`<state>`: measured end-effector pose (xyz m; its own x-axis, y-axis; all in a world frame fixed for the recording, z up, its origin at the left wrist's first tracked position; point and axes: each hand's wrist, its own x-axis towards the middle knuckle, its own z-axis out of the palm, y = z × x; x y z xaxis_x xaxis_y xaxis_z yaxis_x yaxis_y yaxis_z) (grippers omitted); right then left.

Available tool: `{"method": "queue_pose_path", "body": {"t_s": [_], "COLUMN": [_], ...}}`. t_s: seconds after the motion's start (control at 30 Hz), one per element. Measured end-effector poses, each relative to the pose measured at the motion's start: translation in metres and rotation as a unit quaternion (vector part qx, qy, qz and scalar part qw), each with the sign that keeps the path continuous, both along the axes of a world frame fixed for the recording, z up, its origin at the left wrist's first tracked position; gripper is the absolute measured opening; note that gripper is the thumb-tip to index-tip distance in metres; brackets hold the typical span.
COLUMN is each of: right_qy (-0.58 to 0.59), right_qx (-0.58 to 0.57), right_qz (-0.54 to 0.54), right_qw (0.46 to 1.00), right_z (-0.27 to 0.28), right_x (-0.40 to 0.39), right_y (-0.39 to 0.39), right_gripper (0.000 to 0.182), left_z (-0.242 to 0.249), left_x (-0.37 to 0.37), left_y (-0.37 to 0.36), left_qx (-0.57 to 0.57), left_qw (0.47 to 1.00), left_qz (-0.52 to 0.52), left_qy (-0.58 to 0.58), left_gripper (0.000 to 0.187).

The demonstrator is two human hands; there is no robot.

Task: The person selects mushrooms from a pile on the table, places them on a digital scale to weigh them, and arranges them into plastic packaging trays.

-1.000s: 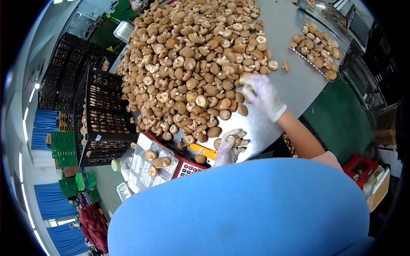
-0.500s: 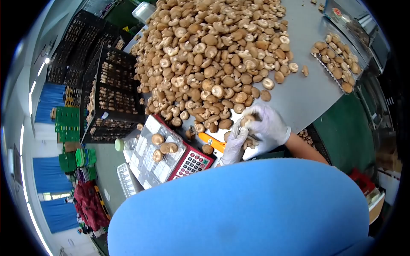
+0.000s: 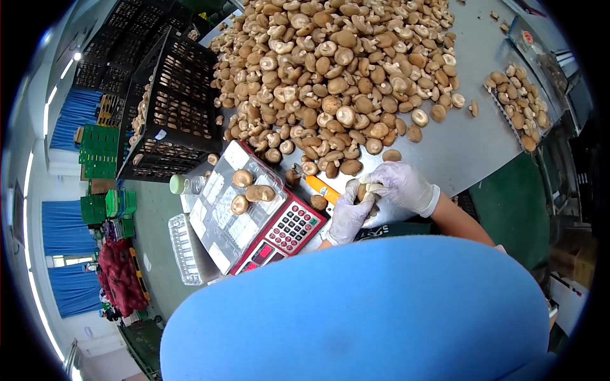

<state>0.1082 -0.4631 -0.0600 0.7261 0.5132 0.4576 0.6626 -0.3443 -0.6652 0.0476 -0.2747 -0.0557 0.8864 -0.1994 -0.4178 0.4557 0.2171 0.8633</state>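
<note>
My left hand, in a whitish glove, is closed around a brown mushroom close in front of my body. In a matching glove, my right hand pinches at the same mushroom from the right, its fingertips meeting the left ones. The fingers cover much of the mushroom. Just left of the hands, an orange-handled tool lies on the metal table; its other end is hidden. Beyond the hands rises a large heap of mushrooms, caps and pale stems mixed.
Left of my hands stands a red-framed weighing scale with several mushrooms on its plate. A black crate of mushrooms is behind it. A clear plastic tray sits at its left. Another tray of mushrooms lies far right.
The view has shifted, so the scale shows more fully. My right fingers have come down closer to my left hand, around the mushroom.
</note>
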Motion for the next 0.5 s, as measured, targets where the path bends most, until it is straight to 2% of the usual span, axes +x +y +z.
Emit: {"method": "queue_pose_path", "body": {"t_s": [0.1, 0.13, 0.2, 0.27, 0.33, 0.4, 0.47, 0.5], "right_qy": [0.095, 0.094, 0.233, 0.192, 0.124, 0.013, -0.123, -0.133], "right_qx": [-0.036, -0.037, 0.019, 0.02, -0.117, -0.012, -0.031, -0.103], "right_qz": [0.082, 0.082, 0.189, 0.216, 0.082, -0.045, -0.084, -0.094], "right_qw": [0.991, 0.991, 0.954, 0.957, 0.982, 0.999, 0.988, 0.981], "right_z": [-0.001, 0.001, 0.01, 0.026, 0.028, 0.017, 0.015, 0.02], "right_x": [0.0, 0.003, 0.01, 0.023, 0.041, 0.069, 0.105, 0.111], "right_y": [-0.003, -0.004, -0.007, -0.005, 0.002, 0.018, 0.028, 0.033], "right_gripper": [0.019, 0.019, 0.016, 0.013, 0.01, 0.016, 0.03, 0.04], "left_z": [0.0, 0.0, 0.004, 0.008, 0.033, 0.024, 0.01, 0.008], "left_x": [-0.007, -0.011, -0.018, -0.021, -0.023, -0.028, -0.035, -0.032], "left_y": [0.007, 0.01, 0.021, 0.026, 0.023, 0.028, 0.031, 0.033], "left_qx": [-0.016, -0.017, -0.021, -0.018, -0.04, -0.024, -0.143, -0.156], "left_qw": [0.999, 0.999, 0.993, 0.991, 0.991, 0.99, 0.986, 0.983], "left_qz": [-0.037, -0.037, -0.101, -0.128, -0.12, -0.127, -0.087, -0.092], "left_qy": [0.016, 0.015, 0.051, 0.043, 0.044, 0.054, 0.016, 0.002], "left_gripper": [0.027, 0.027, 0.024, 0.031, 0.034, 0.037, 0.037, 0.038]}}
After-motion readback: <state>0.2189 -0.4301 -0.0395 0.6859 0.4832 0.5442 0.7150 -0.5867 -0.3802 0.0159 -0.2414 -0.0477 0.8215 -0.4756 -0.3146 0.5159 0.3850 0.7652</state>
